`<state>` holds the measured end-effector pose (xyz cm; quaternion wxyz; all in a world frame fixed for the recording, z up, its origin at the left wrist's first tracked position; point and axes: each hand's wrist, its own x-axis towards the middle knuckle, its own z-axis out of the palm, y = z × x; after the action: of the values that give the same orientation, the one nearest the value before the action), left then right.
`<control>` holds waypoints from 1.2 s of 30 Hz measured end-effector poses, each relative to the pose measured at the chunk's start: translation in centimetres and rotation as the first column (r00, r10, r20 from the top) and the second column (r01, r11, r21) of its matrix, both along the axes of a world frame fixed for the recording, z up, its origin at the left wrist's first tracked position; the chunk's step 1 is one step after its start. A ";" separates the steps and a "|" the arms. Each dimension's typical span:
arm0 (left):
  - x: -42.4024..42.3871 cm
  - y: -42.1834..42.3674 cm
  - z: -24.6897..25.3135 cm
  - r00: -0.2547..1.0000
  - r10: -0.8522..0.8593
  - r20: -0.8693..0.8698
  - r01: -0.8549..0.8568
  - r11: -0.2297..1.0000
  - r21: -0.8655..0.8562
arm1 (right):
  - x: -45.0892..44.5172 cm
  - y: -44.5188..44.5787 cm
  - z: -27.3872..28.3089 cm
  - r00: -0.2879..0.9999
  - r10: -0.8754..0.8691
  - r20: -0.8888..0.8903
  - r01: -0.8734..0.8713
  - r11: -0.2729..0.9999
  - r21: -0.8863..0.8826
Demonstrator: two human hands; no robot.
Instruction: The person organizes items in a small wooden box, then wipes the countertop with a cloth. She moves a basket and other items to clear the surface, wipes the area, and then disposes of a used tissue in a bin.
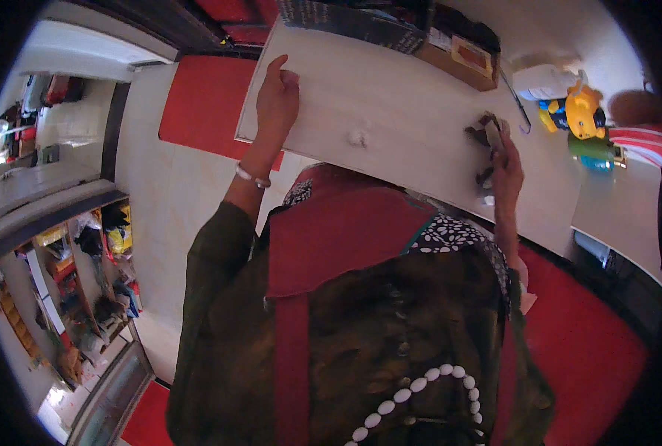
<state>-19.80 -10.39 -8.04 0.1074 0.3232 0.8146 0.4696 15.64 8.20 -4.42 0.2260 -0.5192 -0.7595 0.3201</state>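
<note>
My left hand is over the left end of the white tabletop, with one finger stretched out and nothing visible in its grasp. At the table's right part, my right hand has its fingers around a small pale object, blurred and partly covered by the fingers. Small dark items lie close beside that hand, too blurred to name. Between the hands, a small crumpled whitish thing rests on the tabletop.
Along the far edge stand a dark printed box and a brown cardboard box. A yellow bear-shaped figure, a white bottle and a thin rod are at the right. Shelves with goods stand left; red mats cover parts of the floor.
</note>
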 end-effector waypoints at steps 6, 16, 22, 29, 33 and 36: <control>-1.9 1.9 -2.7 0.942 0.008 -0.336 -0.070 0.983 -0.172 | 0.6 -3.4 -4.6 0.987 0.018 0.158 -0.071 0.939 0.337; 9.8 -0.3 0.2 0.939 -0.331 -0.098 0.311 0.934 -0.175 | -3.3 -4.7 -4.9 0.987 0.122 0.106 -0.157 0.887 0.435; 12.3 1.3 0.9 0.951 -0.299 -0.078 0.280 0.940 -0.194 | -9.0 -5.2 -4.7 0.947 0.301 -0.115 -0.256 0.919 0.299; 13.9 -4.2 2.6 0.559 0.013 0.829 -0.053 0.998 0.020 | -10.3 2.0 -4.1 0.931 0.295 -0.215 -0.252 0.946 0.205; 15.9 -7.1 -3.2 -0.332 -0.139 0.933 -0.262 0.964 0.051 | -11.3 2.2 -6.5 0.918 0.382 -0.104 -0.312 0.860 0.403; 17.0 -5.3 -4.7 -0.501 -0.306 0.810 -0.314 0.936 0.160 | -12.0 1.3 -7.2 0.888 0.460 0.005 -0.410 0.788 0.458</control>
<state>-2.84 -15.73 -12.70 0.6960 -0.2398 0.2042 0.6452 3.59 9.50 -11.59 0.2996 -0.2462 -0.8981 0.2076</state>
